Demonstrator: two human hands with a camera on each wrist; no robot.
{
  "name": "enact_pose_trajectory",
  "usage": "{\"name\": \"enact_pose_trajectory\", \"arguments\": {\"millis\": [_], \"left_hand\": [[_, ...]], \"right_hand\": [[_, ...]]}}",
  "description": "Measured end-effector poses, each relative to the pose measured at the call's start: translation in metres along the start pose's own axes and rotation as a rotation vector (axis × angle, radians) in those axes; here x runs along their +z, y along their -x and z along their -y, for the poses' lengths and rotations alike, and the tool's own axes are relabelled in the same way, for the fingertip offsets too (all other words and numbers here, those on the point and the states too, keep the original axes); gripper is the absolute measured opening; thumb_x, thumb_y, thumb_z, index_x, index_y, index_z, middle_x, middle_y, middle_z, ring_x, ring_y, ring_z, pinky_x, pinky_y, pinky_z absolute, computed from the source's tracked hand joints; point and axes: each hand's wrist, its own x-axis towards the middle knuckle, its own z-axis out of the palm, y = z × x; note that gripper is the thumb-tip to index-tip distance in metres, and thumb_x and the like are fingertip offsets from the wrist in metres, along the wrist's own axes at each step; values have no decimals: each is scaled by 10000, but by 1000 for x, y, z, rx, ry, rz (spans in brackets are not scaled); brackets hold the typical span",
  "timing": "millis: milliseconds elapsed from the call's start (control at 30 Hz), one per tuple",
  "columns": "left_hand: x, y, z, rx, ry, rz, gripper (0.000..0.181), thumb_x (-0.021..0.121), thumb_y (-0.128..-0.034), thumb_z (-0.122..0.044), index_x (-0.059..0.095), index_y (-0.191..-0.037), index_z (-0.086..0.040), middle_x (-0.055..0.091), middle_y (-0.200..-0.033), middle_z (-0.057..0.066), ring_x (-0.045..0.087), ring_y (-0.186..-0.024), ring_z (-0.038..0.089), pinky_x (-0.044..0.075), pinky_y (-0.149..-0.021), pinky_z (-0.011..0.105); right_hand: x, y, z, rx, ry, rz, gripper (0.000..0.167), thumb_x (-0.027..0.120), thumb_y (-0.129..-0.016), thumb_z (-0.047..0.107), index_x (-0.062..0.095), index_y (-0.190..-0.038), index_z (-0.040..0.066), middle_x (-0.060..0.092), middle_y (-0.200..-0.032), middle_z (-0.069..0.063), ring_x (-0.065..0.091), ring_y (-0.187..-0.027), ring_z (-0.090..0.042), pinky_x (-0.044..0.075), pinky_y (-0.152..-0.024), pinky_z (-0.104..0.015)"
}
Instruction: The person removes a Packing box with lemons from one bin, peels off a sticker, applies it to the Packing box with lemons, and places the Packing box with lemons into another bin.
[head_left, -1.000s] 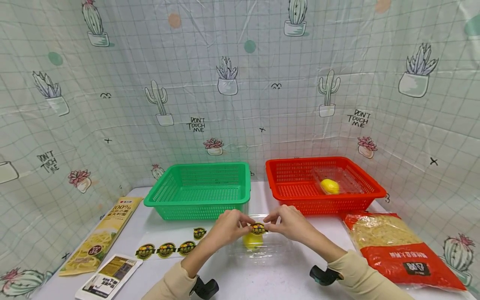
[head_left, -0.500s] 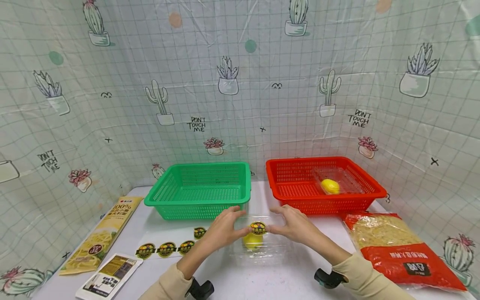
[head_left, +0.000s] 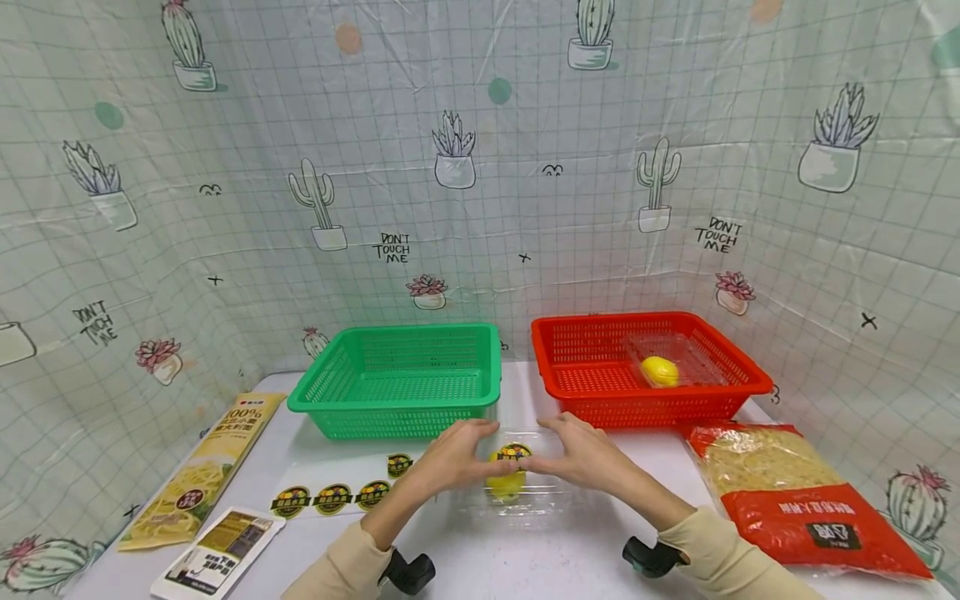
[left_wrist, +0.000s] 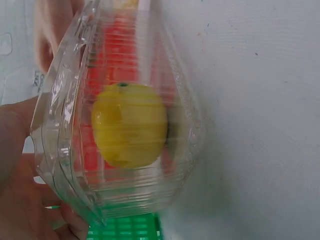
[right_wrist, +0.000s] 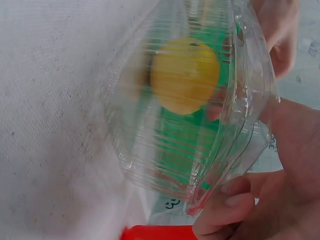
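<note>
A clear plastic box lies on the table between the hands, a yellow lemon-like fruit inside it. On its lid is a dark round label, partly covered by the thumbs. The left hand holds the box's left part, thumb across the lid and fingers toward the far edge. From the right side the right hand holds it likewise; in the right wrist view its fingers curl at a corner. The thumb tips meet or nearly meet over the label's lower edge.
A green basket stands behind left; a red basket behind right holds another clear box with a yellow fruit. Several labels, a noodle packet and a white packet lie left, a red pasta bag right.
Fingertips that were together at the label's sides have spread toward the box's far edge. Both thumbs have moved inward over the label, which now sits flatter on the lid.
</note>
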Motion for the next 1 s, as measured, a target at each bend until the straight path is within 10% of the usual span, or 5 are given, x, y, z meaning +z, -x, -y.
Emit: {"name": "enact_pose_trajectory", "arguments": {"millis": [467,767,1000], "left_hand": [[3,-10,9,-7,54,-73,421,686,-905,-344,681,-1245,-96,671,-1274,107,601,-1224,341,510,-930,528],[12,-15,4,-50,-56,-168,347,689,-889,-417,742,-1143,-186,738,-1148,11,679,-1019,277,441,-587,313],[7,-15,8,-13,17,-99,364,680,-912,-357,717,-1191,-127,712,-1207,75,659,-1129,304,553,-783,441]], "right_hand": [[1,-7,-10,-51,-56,-25,445,730,-866,375,665,-1172,58,685,-1184,-148,622,-1129,-336,496,-947,-529],[7,-18,-2,80,-2,-41,440,766,-794,500,649,-1019,140,689,-997,-39,582,-795,-151,465,-618,-302],[1,-18,-9,9,-62,3,441,772,-806,453,656,-1044,102,698,-1050,-89,640,-912,-216,531,-732,-385]]}}
